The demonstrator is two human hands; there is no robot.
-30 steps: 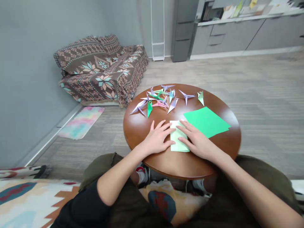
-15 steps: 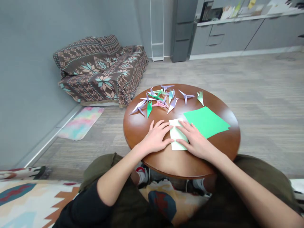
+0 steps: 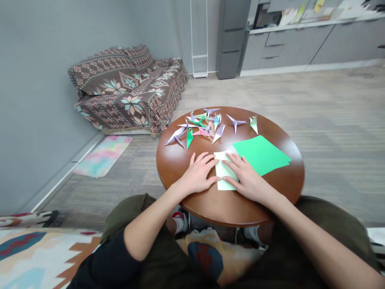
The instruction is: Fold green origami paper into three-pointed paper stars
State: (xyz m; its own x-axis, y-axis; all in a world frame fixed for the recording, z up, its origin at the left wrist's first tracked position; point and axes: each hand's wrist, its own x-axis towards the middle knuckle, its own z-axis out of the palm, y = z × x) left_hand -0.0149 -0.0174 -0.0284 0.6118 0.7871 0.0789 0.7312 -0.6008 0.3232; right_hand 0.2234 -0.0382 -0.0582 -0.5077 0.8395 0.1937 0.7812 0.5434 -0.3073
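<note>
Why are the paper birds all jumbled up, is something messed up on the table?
Nothing looks damaged. The folded paper shapes lie in a loose heap at the table's far side, some overlapping. Both hands press flat on pale folded paper.

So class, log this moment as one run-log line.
left hand: flat on folded paper | right hand: pressing paper | green sheet: beside | table

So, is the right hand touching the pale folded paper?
Touching. The head view shows the right hand lying flat on the pale folded paper, its fingers covering the paper's right side.
</note>
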